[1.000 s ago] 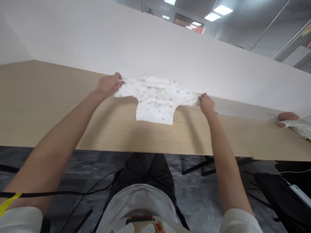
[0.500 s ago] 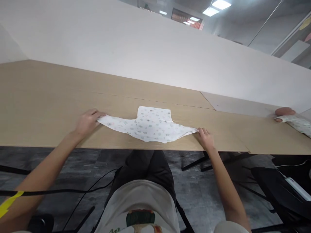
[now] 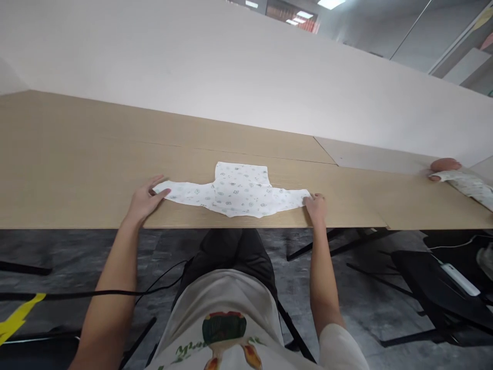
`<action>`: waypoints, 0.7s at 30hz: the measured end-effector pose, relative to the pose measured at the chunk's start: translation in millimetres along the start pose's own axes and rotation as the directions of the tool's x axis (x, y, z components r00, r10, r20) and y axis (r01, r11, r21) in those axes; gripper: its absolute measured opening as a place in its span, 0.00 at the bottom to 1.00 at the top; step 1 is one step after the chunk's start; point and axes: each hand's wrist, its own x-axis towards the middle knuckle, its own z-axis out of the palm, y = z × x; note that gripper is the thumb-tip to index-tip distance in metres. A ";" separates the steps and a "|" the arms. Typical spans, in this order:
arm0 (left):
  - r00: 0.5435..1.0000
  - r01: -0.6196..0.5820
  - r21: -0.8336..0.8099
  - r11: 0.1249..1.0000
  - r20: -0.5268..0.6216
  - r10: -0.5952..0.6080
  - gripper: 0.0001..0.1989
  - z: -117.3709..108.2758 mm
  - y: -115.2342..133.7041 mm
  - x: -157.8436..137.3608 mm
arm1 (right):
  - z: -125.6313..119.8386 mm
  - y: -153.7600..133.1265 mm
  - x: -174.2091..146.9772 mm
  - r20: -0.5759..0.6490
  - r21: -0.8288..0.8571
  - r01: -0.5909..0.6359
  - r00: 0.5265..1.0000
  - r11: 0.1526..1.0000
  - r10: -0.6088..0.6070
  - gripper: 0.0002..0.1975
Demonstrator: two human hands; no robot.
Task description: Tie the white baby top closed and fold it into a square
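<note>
A small white baby shirt (image 3: 242, 190) with a tiny printed pattern lies flat on the wooden table, both sleeves stretched out sideways. At the end of the left sleeve is my left hand (image 3: 144, 200), its thumb and fingers apart on either side of the cuff, the thumb tip touching the fabric. My right hand (image 3: 316, 207) has the other cuff pinched, its thumb at the lower edge and the fingertips partly hidden. The body of the shirt reaches up toward the wall, and its lower edge lies close to the table's front edge.
The wooden table (image 3: 77, 154) runs along a white partition (image 3: 231, 77). At the far right lie a pale cloth (image 3: 468, 186) and a round pinkish-brown object (image 3: 446, 164). A black cable (image 3: 77, 295) with yellow tape crosses the lower left; a black chair (image 3: 427, 288) stands lower right.
My left hand's fingers have spread from their pinch on the cuff. The right sleeve, twisted to a point before, now lies flatter and wider, with my right hand slightly closer in.
</note>
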 end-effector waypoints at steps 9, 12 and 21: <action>0.943 -0.143 -0.016 0.990 -0.307 0.131 0.25 11.9 -16.4 17.0 | -27.3 -60.2 7.6 0.163 -0.032 0.166 0.974 0.986 -0.158 0.14; 0.943 -0.156 -0.047 0.987 -0.305 0.135 0.24 11.5 -18.7 18.3 | -13.3 -110.2 -20.4 0.157 0.118 0.290 0.939 0.950 -0.306 0.12; 0.939 -0.200 -0.022 0.980 -0.291 0.185 0.23 10.3 -22.0 18.9 | 41.5 -188.8 -109.5 0.388 0.151 0.322 0.850 0.935 -0.356 0.15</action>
